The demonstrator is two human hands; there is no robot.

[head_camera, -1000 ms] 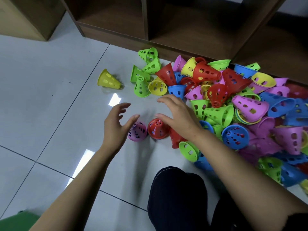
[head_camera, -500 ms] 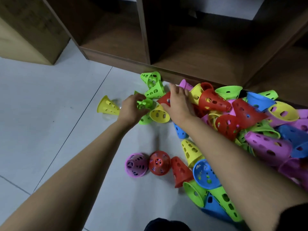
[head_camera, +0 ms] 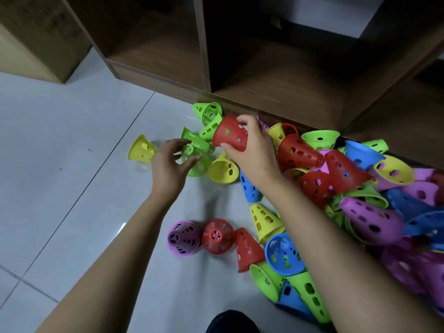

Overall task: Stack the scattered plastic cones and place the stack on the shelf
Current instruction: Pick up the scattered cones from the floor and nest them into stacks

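A heap of perforated plastic cones in red, green, yellow, blue and purple covers the floor on the right, in front of a brown wooden shelf. My right hand is closed on a red cone, held above the heap's left edge. My left hand grips a green cone just left of it, low over the floor. A purple cone and a red one stand upright side by side nearer me.
A lone yellow cone lies on the white tiled floor left of my left hand. A cardboard box stands at the far left. My dark-clad knee shows at the bottom edge.
Both hands went forward from the near cones to the heap's far left edge. My right hand has lifted a red cone and my left has taken hold of a green one.
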